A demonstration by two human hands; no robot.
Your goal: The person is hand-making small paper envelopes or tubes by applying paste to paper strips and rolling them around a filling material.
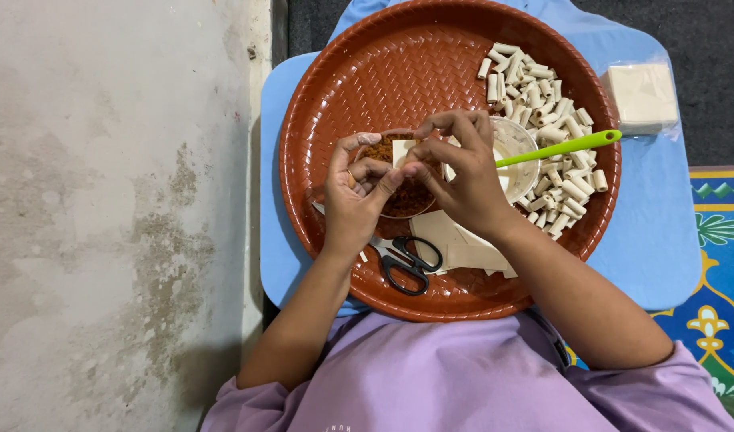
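At the middle of the frame, the left hand [355,196] and right hand [455,172] pinched a small pale wrapper [404,151] between their fingertips, just above a bowl of brown filling [407,196] on the round tray [343,88].

Black scissors [407,264] lie on the round brown tray [343,72], beside a heap of small rolled pastry tubes [543,104]. A lime-green spoon handle [559,148] sticks out of a clear bowl [520,140]. A wrapped stack of pale sheets [643,96] sits on the blue board [655,232].
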